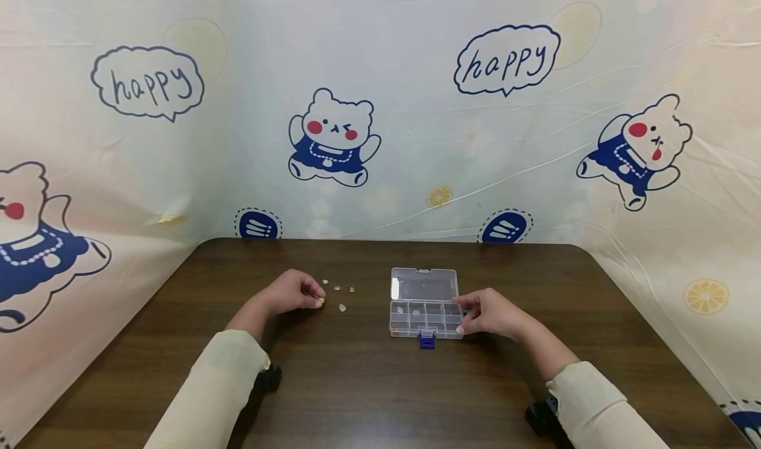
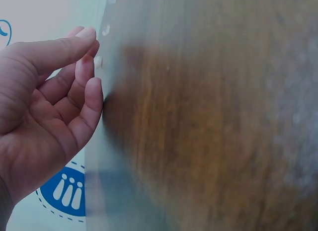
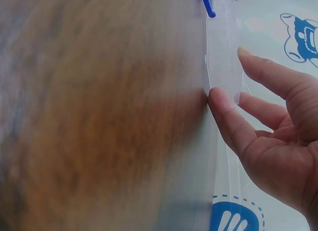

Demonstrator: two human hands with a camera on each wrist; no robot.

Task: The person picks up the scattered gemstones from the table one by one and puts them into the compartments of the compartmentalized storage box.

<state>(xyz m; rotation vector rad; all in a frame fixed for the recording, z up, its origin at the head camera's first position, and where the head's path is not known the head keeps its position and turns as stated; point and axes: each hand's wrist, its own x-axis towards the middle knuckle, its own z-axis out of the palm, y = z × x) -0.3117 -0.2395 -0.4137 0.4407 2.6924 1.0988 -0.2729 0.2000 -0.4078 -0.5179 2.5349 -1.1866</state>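
In the head view my left hand [image 1: 294, 290] pinches a small yellowish pebble-like piece [image 1: 322, 300] between thumb and fingertips, low over the table. Several small pale pieces lie just right of it, among them a larger whitish one [image 1: 342, 308]. A clear plastic compartment box [image 1: 423, 336] stands right of them with its lid [image 1: 424, 284] flipped back. A few pale pieces lie in its left compartments. My right hand [image 1: 495, 313] holds the box by its right side, thumb at the near corner and a finger at the hinge end. In the right wrist view its little finger [image 3: 231, 119] rests low against the table.
The box's blue latch [image 1: 427, 341] hangs down at its front edge. The brown wooden table [image 1: 357, 389] reaches back to a printed cloth [image 1: 404, 172] hanging behind and along both sides. A dark band [image 1: 270, 376] sits at my left wrist.
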